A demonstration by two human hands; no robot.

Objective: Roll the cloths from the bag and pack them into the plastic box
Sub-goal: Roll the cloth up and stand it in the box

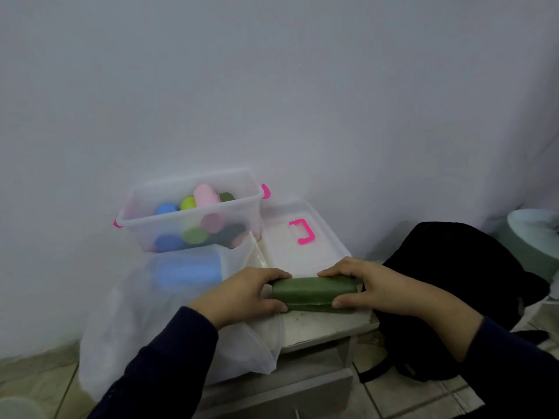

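Observation:
A dark green rolled cloth (pixel 314 293) lies across the near part of the small white table (pixel 320 328). My left hand (pixel 248 294) grips its left end and my right hand (pixel 363 282) grips its right end, thumbs on the near side. Behind, the clear plastic box (pixel 193 220) with pink latches holds several rolled cloths in blue, yellow-green, pink and dark colours. A translucent white bag (pixel 145 322) slumps at the left of the table, with a blue cloth (pixel 187 272) showing through it.
The box's white lid (pixel 290 246) with a pink handle lies flat to the right of the box. A black bag (pixel 453 282) sits on the floor at the right. A white wall stands close behind. Tiled floor lies below.

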